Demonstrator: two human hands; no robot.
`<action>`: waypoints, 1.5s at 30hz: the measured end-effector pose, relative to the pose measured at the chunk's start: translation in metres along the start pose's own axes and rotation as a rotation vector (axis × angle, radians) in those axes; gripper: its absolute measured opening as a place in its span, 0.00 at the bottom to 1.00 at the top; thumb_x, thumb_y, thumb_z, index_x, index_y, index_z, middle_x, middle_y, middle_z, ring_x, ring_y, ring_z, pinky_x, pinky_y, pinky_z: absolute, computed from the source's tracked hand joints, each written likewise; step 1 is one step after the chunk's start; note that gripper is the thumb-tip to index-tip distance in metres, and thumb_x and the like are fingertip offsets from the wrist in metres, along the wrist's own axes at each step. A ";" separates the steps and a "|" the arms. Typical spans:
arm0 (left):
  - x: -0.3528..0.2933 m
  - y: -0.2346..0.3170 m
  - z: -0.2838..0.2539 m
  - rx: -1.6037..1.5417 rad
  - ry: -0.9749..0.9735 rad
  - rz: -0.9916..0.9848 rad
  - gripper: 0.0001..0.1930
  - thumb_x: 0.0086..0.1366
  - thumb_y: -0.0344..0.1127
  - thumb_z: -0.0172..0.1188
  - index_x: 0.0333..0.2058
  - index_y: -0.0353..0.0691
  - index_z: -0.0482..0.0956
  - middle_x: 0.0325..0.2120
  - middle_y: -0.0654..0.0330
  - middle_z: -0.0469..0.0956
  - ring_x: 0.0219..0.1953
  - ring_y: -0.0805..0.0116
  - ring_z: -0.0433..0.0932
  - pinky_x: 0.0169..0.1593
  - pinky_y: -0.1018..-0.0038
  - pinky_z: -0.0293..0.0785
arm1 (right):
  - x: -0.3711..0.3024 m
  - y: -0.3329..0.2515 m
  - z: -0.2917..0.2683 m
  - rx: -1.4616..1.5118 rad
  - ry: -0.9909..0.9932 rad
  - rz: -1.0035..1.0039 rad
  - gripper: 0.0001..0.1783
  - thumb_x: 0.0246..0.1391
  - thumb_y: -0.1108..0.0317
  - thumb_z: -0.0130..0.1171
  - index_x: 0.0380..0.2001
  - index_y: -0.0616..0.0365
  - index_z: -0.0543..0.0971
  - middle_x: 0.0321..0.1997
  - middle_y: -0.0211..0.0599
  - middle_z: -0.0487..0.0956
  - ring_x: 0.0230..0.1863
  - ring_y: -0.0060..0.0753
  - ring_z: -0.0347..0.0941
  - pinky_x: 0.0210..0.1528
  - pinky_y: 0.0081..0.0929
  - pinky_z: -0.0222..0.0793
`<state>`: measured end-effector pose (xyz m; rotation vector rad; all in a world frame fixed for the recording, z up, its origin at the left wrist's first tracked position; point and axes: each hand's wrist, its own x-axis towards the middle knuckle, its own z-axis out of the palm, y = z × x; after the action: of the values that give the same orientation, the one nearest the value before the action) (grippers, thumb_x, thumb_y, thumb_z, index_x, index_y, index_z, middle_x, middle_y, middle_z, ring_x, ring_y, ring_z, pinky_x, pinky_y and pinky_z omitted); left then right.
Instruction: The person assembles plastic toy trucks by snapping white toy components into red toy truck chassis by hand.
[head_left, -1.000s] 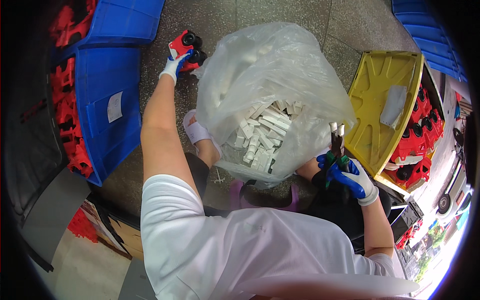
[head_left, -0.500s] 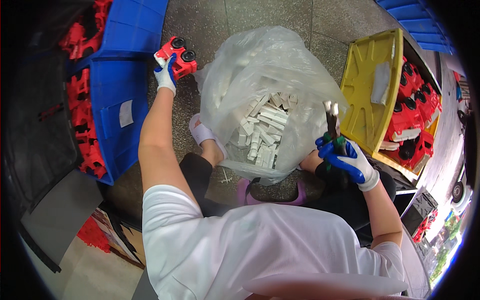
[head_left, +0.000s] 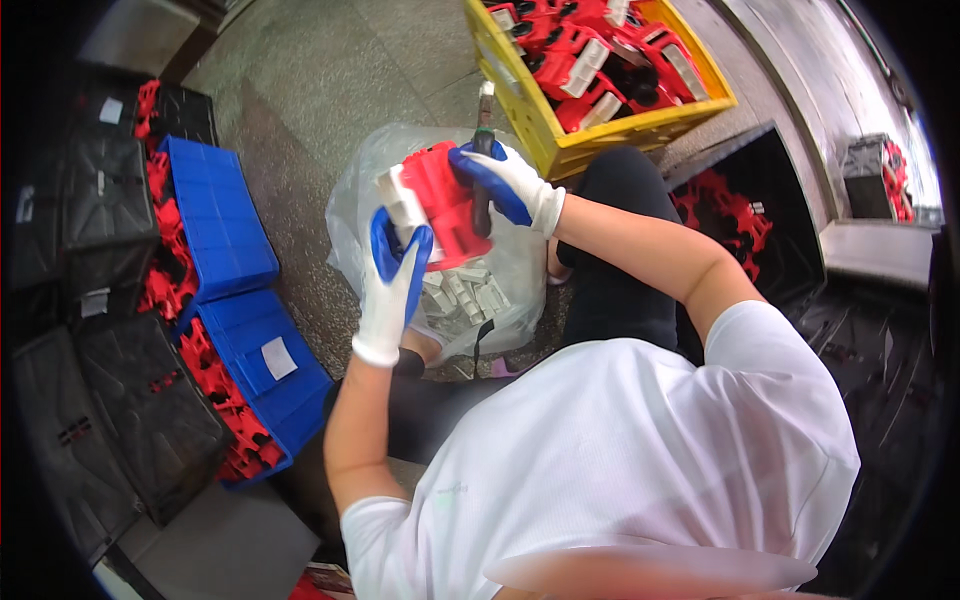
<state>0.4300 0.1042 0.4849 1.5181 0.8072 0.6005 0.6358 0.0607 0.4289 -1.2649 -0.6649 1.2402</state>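
Gripping red toy vehicle (head_left: 452, 205), left hand (head_left: 393, 275) moved over bag (head_left: 352, 215), right hand (head_left: 515, 187) clasping pliers (head_left: 484, 138)

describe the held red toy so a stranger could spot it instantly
Find the translucent plastic bag of small white plastic parts on the grey floor. Over it, the white and blue gloved left hand holds the red and white plastic toy. Other red pieces lie in containers such as the yellow plastic crate; only this one is handheld.
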 end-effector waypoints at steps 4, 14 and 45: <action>-0.036 -0.013 0.030 -0.015 0.118 0.231 0.31 0.64 0.31 0.56 0.63 0.34 0.55 0.60 0.54 0.62 0.61 0.66 0.61 0.62 0.69 0.60 | -0.040 0.015 -0.025 0.496 -0.267 -0.100 0.17 0.54 0.71 0.58 0.48 0.57 0.73 0.48 0.39 0.76 0.49 0.33 0.73 0.52 0.30 0.70; -0.069 -0.081 0.014 -0.115 -0.227 -0.047 0.33 0.62 0.46 0.57 0.62 0.41 0.58 0.56 0.53 0.67 0.57 0.54 0.68 0.59 0.55 0.66 | -0.086 0.002 -0.003 0.218 -0.191 -0.062 0.14 0.55 0.61 0.60 0.38 0.60 0.76 0.34 0.31 0.77 0.37 0.21 0.71 0.43 0.22 0.68; -0.027 -0.045 0.036 -0.514 -0.184 -0.006 0.35 0.59 0.28 0.61 0.64 0.39 0.57 0.59 0.59 0.65 0.59 0.69 0.65 0.61 0.72 0.64 | -0.149 -0.122 -0.068 -1.391 -0.410 0.187 0.28 0.53 0.47 0.60 0.49 0.55 0.74 0.48 0.42 0.76 0.48 0.38 0.73 0.53 0.31 0.67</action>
<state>0.4342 0.0608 0.4386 1.0791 0.4676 0.5987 0.6959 -0.0820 0.5628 -2.2101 -1.9351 1.1565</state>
